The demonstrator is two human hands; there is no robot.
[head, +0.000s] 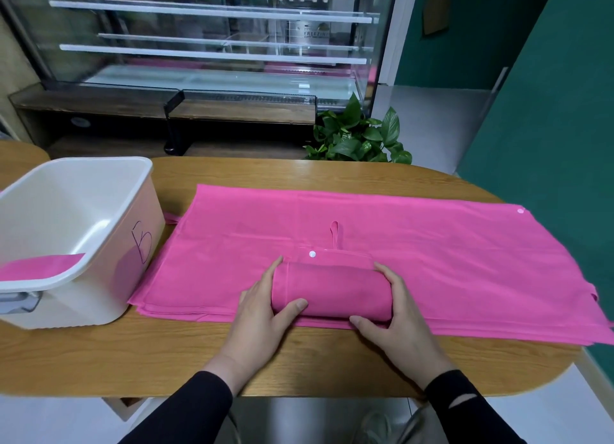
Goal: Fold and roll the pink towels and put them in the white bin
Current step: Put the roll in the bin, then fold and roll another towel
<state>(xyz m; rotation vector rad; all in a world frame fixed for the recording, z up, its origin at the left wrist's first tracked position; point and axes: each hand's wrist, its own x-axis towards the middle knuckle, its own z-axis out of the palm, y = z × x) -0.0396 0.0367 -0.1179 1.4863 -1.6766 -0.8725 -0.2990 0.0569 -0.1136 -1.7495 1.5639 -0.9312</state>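
A rolled pink towel (330,290) lies across a stack of flat pink towels (432,254) on the wooden table (166,357). My left hand (262,314) cups the roll's left end, thumb on its front. My right hand (398,320) cups the right end. A small flap with a white snap (312,254) and a loop sticks out behind the roll. The white bin (109,231) stands at the left of the table, marked "B", with something pink (40,265) lying inside it.
A green potted plant (357,134) stands behind the table's far edge. A glass display case (206,44) fills the background. A green wall (558,111) runs along the right. The flat towels overhang the table's right end.
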